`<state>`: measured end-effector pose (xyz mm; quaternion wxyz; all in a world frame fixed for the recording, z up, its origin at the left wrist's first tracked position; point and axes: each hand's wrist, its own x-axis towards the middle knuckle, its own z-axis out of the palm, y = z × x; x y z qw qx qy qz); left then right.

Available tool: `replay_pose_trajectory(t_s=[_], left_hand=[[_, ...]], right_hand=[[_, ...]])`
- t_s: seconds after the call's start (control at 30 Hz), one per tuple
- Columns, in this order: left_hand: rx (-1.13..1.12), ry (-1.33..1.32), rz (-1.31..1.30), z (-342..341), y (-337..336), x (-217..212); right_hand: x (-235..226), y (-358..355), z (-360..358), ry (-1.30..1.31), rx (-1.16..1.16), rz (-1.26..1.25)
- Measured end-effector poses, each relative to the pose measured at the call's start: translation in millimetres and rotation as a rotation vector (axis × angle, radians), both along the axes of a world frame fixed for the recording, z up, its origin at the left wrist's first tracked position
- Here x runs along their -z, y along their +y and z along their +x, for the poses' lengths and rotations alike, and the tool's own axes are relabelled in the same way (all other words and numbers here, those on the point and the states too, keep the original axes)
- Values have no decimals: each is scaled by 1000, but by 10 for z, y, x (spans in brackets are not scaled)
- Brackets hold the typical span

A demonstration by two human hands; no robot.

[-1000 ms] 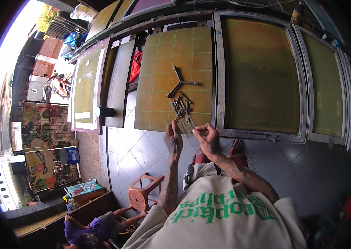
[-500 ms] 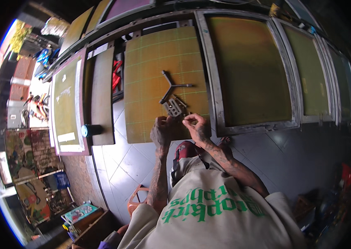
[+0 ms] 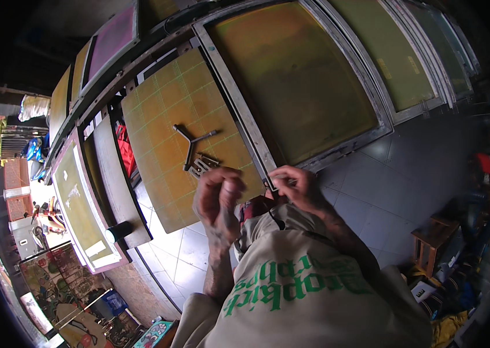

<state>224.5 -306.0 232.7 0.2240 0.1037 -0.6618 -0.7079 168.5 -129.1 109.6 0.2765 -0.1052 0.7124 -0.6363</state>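
My left hand (image 3: 219, 196) is raised over the near edge of the yellow-brown gridded board (image 3: 167, 191). Its fingers are curled closed, slightly blurred, and whatever they may hold is hidden. To its right, my right hand (image 3: 296, 187) is beside the near corner of a metal-framed screen, thumb and fingers drawn together in a pinch. Anything between those fingertips is too small to make out. A dark three-armed socket wrench (image 3: 190, 142) lies on the board. Just beyond my left hand rests a slotted metal bracket (image 3: 201, 166), partly covered by that hand.
A large screen frame (image 3: 314, 161) stands right of the board, with more frames (image 3: 416, 107) farther right. On the left are a narrow dark board (image 3: 114, 174) and a taped screen (image 3: 77, 203). A wooden stool (image 3: 433, 238) stands on the tiled floor at right.
The view has turned toward the right, so the board now appears tilted and farther left. My hands have come away from the bracket and moved apart; the wrench and bracket stay on the board.
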Motion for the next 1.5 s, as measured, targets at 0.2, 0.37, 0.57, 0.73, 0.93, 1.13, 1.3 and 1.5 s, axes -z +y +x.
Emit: replay_pose_trajectory(t_s=[0.2, 0.37, 0.57, 0.73, 0.93, 1.13, 1.3, 1.5], left_hand=[[439, 692, 96, -149, 861, -986], [298, 524, 264, -278, 1653, -1424], [507, 698, 517, -671, 2397, -1073], [597, 608, 171, -997, 2444, -803], [42, -200, 25, -1275, 2328, 757], [-356, -280, -530, -1269, 2071, 1928], [-383, -278, -496, -1274, 2079, 2043], [-375, -348, -507, -1244, 2088, 1947]], right_hand=[[140, 1192, -158, 183, 166, 248], [251, 1882, -359, 106, 221, 314], [370, 2166, -793, 519, 157, 452], [167, 2121, -1021, 524, -49, 516], [730, 2110, -1140, 753, -235, 558], [691, 2075, -1184, 743, -309, 583], [692, 2500, -1352, 758, -93, 600], [514, 3122, -1754, 819, -109, 650]])
